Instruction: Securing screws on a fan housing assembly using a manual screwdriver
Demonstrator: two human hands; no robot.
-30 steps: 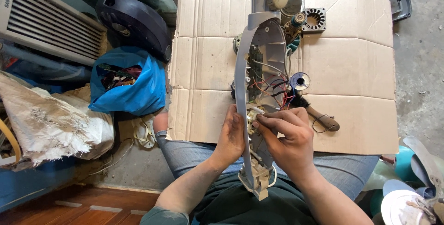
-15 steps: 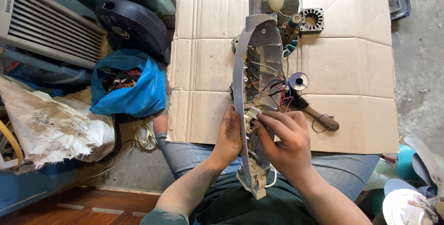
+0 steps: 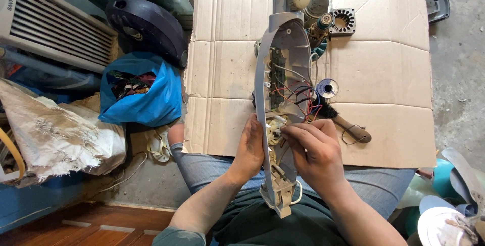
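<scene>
Housing (image 3: 283, 59) of grey plastic lies open lengthwise across my lap and the cardboard sheet (image 3: 394, 74), wiring (image 3: 298, 97) exposed. My left hand (image 3: 251, 147) grips its edge; my right hand (image 3: 313, 150) pinches the cream switch part (image 3: 275, 126) inside, not yet freed. Brush (image 3: 343, 124) lies untouched.

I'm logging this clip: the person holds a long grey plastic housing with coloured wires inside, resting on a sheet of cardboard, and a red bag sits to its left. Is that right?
One detail is off: the bag is blue, not red, as the head view shows. The rest holds: the left hand and right hand hold the long grey housing with coloured wires, over the cardboard.
</scene>
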